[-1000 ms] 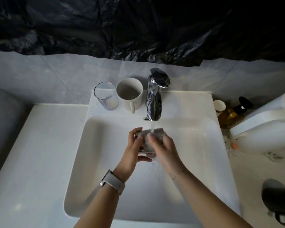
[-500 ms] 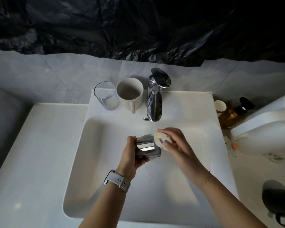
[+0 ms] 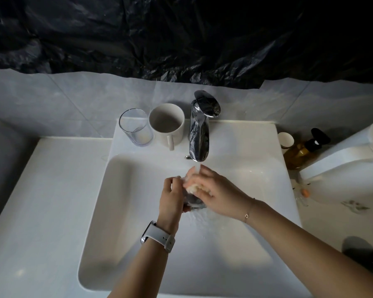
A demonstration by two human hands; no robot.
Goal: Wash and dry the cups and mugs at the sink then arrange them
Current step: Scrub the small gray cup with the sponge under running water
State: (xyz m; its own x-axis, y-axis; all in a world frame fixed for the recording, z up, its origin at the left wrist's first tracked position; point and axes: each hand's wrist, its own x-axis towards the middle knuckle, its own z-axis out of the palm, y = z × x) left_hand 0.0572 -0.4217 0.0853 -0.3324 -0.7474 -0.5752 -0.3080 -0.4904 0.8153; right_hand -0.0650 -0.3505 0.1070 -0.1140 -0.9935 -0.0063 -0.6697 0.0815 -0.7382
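Both hands' fingers curl closed: left hand grips metal cup, right hand presses sponge.

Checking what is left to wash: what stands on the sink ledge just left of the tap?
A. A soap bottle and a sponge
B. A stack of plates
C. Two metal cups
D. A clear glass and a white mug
D: a clear glass and a white mug stand side by side on the sink ledge, left of the tap.

Left hand holds cup; right hand scrubs.
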